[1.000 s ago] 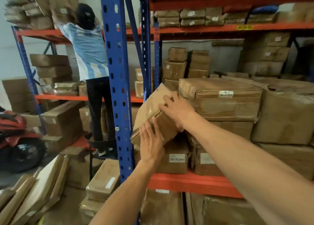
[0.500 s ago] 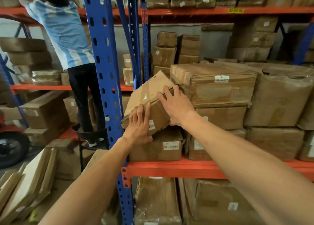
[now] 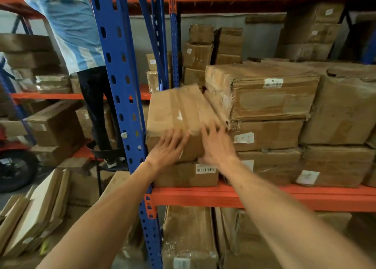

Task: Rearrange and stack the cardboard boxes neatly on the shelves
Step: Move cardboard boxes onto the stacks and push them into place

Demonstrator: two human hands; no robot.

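Brown cardboard box (image 3: pixel 179 114) sits on lower box (image 3: pixel 187 175) on orange shelf (image 3: pixel 264 195), by blue post (image 3: pixel 120 85). Left hand (image 3: pixel 168 146) and right hand (image 3: pixel 215 146) flat on its front, fingers spread wide, holding nothing

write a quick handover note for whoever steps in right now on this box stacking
Left hand: open, palm flat on the front of the small box.
Right hand: open, fingers spread at that box's right front corner.
Small box: on the barcode-labelled box at the left end of the orange shelf, between the blue upright and the big taped bundle.
Done: box placed on the stack.
Left: square it up; loose boxes on the floor likely next.
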